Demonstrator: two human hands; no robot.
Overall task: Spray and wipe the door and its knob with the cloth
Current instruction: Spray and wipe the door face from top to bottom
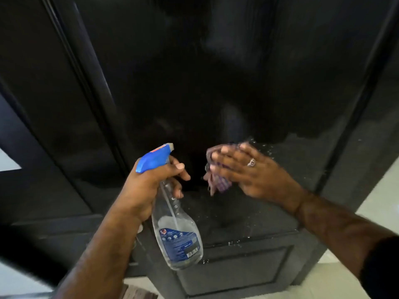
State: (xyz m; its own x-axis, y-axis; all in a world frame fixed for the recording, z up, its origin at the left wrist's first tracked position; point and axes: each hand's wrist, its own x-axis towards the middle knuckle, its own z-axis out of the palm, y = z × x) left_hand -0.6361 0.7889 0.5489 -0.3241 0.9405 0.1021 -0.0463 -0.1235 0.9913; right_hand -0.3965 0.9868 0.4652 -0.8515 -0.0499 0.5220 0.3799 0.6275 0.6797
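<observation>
A glossy black door (pixel 216 72) fills the view, with spray droplets on its lower panel near the right hand. My left hand (pixel 149 186) grips the neck of a clear spray bottle (pixel 179 240) with a blue trigger head, nozzle towards the door. My right hand (pixel 250 171), blurred and wearing a ring, presses a purple cloth (pixel 216 182) flat against the door with straight fingers. The knob is not in view.
A dark door frame (pixel 71 61) runs down the left, and another dark edge (pixel 356 104) down the right. Pale floor tiles (pixel 380 190) show at lower right. A raised panel (pixel 237 272) forms the door's bottom part.
</observation>
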